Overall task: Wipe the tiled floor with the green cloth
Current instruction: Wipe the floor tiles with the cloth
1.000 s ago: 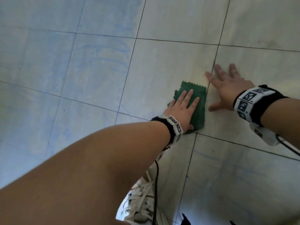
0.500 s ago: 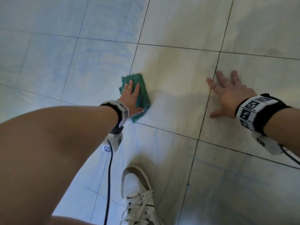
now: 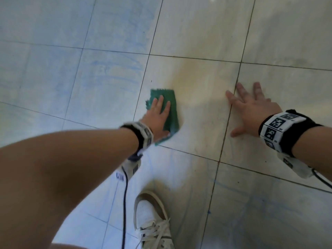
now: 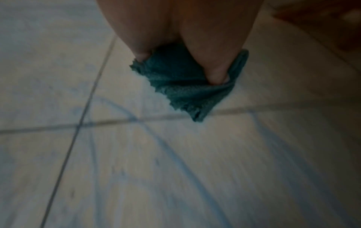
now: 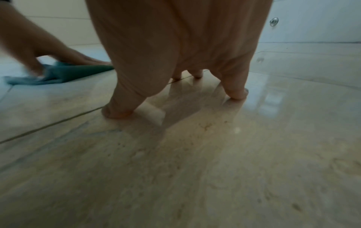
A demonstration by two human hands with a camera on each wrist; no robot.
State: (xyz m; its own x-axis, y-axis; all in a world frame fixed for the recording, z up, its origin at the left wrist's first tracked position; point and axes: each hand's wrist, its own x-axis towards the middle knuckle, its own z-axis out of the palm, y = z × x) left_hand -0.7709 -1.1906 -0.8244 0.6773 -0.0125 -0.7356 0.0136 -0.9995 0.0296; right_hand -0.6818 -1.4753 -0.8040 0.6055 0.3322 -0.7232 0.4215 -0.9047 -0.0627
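The green cloth [image 3: 172, 106] lies flat on the pale tiled floor [image 3: 199, 112], just right of a grout line. My left hand [image 3: 158, 115] presses on it with straight fingers, and the cloth shows past the fingertips. From the left wrist, the cloth [image 4: 185, 88] bunches under my left hand [image 4: 175, 30], with the thumb pushed into a fold. My right hand [image 3: 251, 108] rests flat and spread on the bare floor, well right of the cloth, holding nothing. The right wrist view shows my right hand [image 5: 175, 46] propped on its fingertips, with the cloth [image 5: 74, 72] and my left hand [image 5: 48, 50] blurred at left.
My white laced shoe [image 3: 152, 218] stands on the floor below the cloth. A black cable [image 3: 125, 203] hangs from the left wrist. Faint blue streaks mark the tiles at left. A wall with a round metal fitting [image 5: 274, 22] rises behind the floor.
My left hand swept the cloth left, away from the right hand to the left grout line, then came back a little to the right. The right hand stayed planted.
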